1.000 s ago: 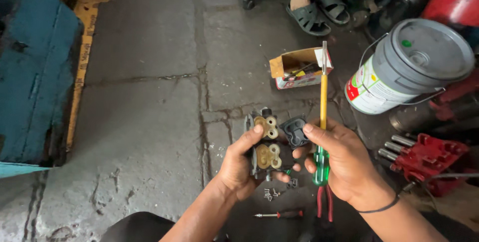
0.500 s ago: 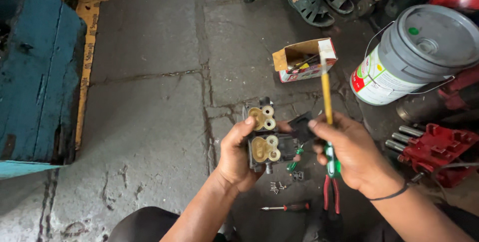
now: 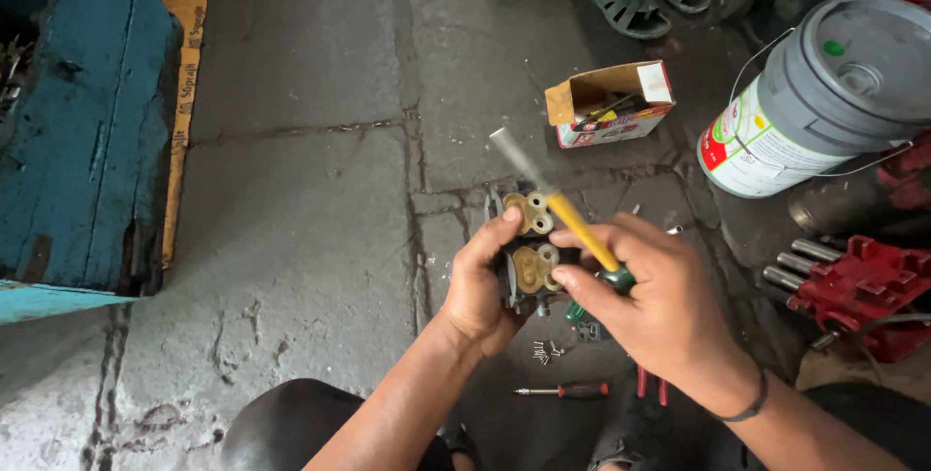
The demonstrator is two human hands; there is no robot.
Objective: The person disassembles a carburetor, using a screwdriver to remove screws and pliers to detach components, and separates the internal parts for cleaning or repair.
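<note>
Screwdriver point(image 3: 567, 222) shaft up-left; right hand point(image 3: 652, 308)

Workshop: stone floor point(image 3: 291, 199), scattered tools.

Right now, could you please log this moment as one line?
left hand: holds black part | right hand: holds screwdriver | floor: screws, box, bucket

Both hands point(image 3: 485, 282) point(image 3: 650, 306) in closed grip
</note>
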